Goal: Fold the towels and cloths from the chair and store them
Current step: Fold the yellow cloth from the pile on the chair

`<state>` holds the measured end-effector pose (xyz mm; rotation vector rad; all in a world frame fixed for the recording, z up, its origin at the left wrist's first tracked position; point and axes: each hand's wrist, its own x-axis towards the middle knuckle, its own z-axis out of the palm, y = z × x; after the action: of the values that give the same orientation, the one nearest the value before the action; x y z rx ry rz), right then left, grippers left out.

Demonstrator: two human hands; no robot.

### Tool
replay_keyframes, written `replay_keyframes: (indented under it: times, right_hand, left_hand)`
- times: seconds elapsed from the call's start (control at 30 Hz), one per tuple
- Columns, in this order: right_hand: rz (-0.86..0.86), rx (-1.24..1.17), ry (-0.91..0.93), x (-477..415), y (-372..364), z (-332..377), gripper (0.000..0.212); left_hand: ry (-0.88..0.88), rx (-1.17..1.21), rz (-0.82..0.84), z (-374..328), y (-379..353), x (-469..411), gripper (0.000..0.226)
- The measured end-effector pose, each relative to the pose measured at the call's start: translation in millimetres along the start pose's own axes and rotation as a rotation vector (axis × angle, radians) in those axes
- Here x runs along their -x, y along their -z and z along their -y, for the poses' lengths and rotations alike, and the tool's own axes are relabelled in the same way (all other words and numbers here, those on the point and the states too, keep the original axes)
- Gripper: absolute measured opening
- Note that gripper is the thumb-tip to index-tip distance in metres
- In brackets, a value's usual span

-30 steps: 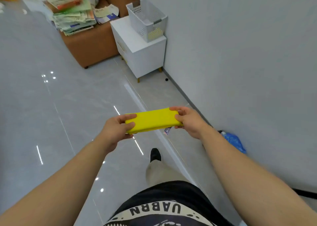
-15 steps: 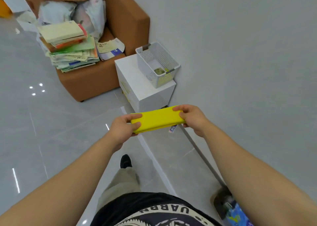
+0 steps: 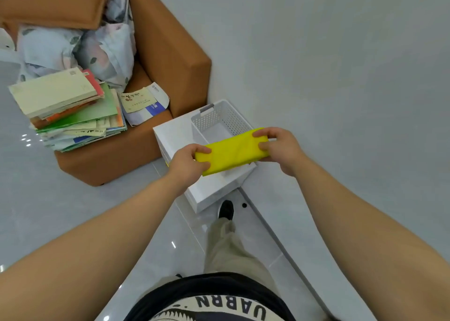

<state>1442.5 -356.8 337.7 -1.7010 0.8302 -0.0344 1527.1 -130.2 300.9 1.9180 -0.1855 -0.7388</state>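
A folded yellow cloth (image 3: 230, 151) is stretched flat between both hands. My left hand (image 3: 188, 161) pinches its left end, thumb on top. My right hand (image 3: 277, 145) pinches its right end. The cloth hovers just over the near rim of a white perforated basket (image 3: 215, 117), which stands on a small white cabinet (image 3: 175, 134). The basket's inside looks bare where I can see it; the cloth hides its near part.
A brown armchair (image 3: 170, 60) stands left of the cabinet, holding a stack of books and papers (image 3: 68, 109) and floral fabric (image 3: 107, 50). A grey wall (image 3: 341, 77) runs along the right. My foot (image 3: 226, 210) is on the glossy floor by the cabinet's corner.
I have walked toward the cabinet; the basket and armchair came closer. The yellow cloth, held the same way by both hands, now hangs over the basket's near rim.
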Motion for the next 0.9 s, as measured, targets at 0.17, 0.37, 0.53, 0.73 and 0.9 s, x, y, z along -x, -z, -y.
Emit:
replay_keyframes:
  times: [0.17, 0.37, 0.53, 0.73, 0.9]
  right_hand:
    - [0.073, 0.004, -0.078, -143.6, -5.8, 27.5, 0.033]
    - [0.216, 0.801, 0.19, -296.9, -23.9, 8.3, 0.036]
    - [0.382, 1.324, 0.442, -363.5, -68.6, -23.4, 0.036]
    - [0.499, 1.587, 0.483, -408.0, -118.8, -87.1, 0.035]
    - [0.488, 1.561, 0.316, -425.8, -140.0, -127.0, 0.037]
  left_hand:
    - [0.042, -0.086, -0.097, -20.0, -8.7, -108.8, 0.032]
    - [0.189, -0.395, -0.141, -30.4, -37.1, -233.4, 0.039]
    - [0.28, -0.728, -0.072, -9.4, -78.1, -308.2, 0.037]
    - [0.443, -0.885, 0.084, 46.6, -104.6, -380.2, 0.047]
    - [0.516, -0.973, 0.12, 88.6, -117.2, -416.8, 0.055]
